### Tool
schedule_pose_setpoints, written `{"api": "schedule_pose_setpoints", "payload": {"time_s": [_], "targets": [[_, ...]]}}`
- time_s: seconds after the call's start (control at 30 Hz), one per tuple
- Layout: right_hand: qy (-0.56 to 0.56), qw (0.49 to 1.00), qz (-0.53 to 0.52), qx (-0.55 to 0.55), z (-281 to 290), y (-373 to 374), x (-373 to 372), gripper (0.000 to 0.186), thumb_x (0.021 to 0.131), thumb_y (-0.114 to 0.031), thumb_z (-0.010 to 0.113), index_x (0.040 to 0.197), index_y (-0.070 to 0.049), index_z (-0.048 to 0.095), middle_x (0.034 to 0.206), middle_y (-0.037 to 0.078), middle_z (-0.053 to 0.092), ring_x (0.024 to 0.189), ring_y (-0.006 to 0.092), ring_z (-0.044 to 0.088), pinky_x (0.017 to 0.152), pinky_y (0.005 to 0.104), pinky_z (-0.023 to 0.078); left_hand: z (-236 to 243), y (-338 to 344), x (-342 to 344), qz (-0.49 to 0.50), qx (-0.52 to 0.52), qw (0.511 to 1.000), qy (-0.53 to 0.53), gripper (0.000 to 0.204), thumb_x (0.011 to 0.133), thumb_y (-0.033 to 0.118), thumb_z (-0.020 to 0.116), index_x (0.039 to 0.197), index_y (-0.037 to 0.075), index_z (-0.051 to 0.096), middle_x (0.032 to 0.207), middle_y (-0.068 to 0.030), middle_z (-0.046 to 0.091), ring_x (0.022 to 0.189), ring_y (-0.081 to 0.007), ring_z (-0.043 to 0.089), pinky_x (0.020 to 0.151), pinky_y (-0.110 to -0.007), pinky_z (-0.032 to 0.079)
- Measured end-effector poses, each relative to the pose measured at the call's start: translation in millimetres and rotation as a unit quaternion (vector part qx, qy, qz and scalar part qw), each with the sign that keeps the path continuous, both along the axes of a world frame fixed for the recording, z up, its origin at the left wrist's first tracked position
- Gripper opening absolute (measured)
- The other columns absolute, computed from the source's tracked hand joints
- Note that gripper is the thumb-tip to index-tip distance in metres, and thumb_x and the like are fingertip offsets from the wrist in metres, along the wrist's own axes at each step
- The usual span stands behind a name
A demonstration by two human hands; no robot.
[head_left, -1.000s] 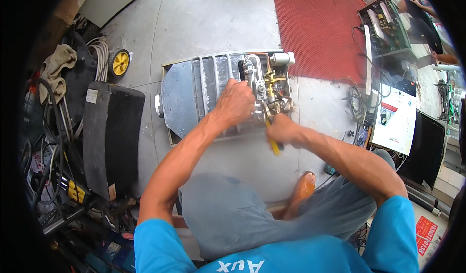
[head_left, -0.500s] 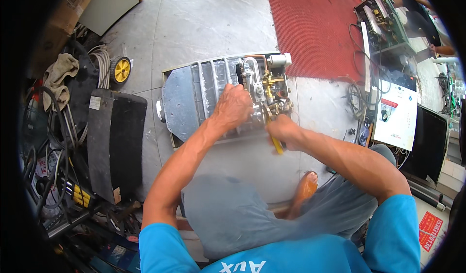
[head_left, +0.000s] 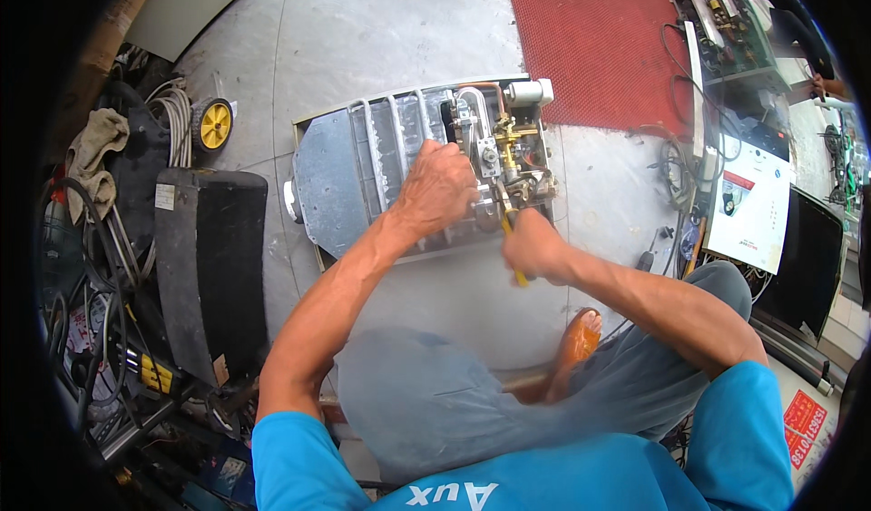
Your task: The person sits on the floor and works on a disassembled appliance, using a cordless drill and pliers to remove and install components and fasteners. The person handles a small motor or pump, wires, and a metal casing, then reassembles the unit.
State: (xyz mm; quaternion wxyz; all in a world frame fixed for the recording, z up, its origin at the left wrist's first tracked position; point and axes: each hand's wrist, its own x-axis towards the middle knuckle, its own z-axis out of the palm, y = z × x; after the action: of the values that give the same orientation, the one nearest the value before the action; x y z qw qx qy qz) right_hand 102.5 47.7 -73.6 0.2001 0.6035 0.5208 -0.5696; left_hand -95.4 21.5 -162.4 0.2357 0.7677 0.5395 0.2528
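An opened gas water heater (head_left: 340, 162) lies on its back on the floor in front of me, its flat grey hood to the left and its brass valves (head_left: 511, 152) to the right. My left hand (head_left: 437, 187) rests over its middle, fingers curled in beside the silver valve body; whatever they grip is hidden. My right hand (head_left: 537, 246), somewhat blurred, is closed round yellow-handled pliers (head_left: 507, 224). Their metal end points up into the fittings at the heater's near right, where the exact contact cannot be made out.
A black curved panel (head_left: 213, 270) stands at left beside a yellow-hubbed wheel (head_left: 215, 125) and coiled cables. Another opened appliance (head_left: 721, 21) and a white panel (head_left: 748, 202) are at right, near another person's hand (head_left: 827, 86). My bare foot (head_left: 581, 339) is close to the heater.
The view has shifted slightly. My left hand keeps its place on the heater. My right hand has turned a little round the pliers, which stay at the same fittings.
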Motion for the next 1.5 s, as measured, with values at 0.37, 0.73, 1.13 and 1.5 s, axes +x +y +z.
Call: {"api": "schedule_pose_setpoints", "payload": {"time_s": [0.37,0.73,1.13,1.5], "targets": [[-0.013,0.996,0.075,0.048,-10,-4,9,0.029,0.094,-0.005,0.059,0.09,0.023,0.064,0.084,0.032,0.072,0.074,0.0398,0.079,0.06,0.045,0.064,-1,0,4,0.008,0.01,1.0,0.007,0.009,0.08,0.016,0.083,0.079,0.008,0.08,0.081,-0.0047,0.069,0.087,-0.0263,0.06,0.086,-0.043,0.042],[0.019,0.993,-0.1,-0.06,-14,-2,9,0.021,0.097,-0.007,0.053,0.104,0.013,0.056,0.086,0.02,0.064,0.07,0.029,0.065,0.051,0.0488,0.055,3,2,3,0.003,-0.02,0.999,0.033,0.01,0.082,0.016,0.083,0.079,0.008,0.08,0.082,-0.0061,0.069,0.089,-0.0265,0.061,0.086,-0.043,0.042],[0.039,0.999,-0.012,-0.033,-7,3,3,0.016,0.091,0.0,0.057,0.082,0.012,0.065,0.076,0.02,0.066,0.062,0.0327,0.068,0.054,0.0458,0.056,0,1,2,-0.001,-0.011,1.0,0.019,0.01,0.082,0.015,0.083,0.078,0.008,0.078,0.081,-0.0059,0.068,0.088,-0.0269,0.061,0.086,-0.043,0.042],[0.002,0.993,0.119,0.022,-10,16,5,0.025,0.093,-0.009,0.061,0.083,0.012,0.07,0.078,0.022,0.073,0.071,0.0297,0.074,0.065,0.044,0.062,-4,6,1,-0.02,0.004,1.0,-0.017,0.01,0.079,0.012,0.083,0.076,0.007,0.075,0.081,-0.0062,0.067,0.087,-0.0276,0.06,0.083,-0.043,0.043]]}}
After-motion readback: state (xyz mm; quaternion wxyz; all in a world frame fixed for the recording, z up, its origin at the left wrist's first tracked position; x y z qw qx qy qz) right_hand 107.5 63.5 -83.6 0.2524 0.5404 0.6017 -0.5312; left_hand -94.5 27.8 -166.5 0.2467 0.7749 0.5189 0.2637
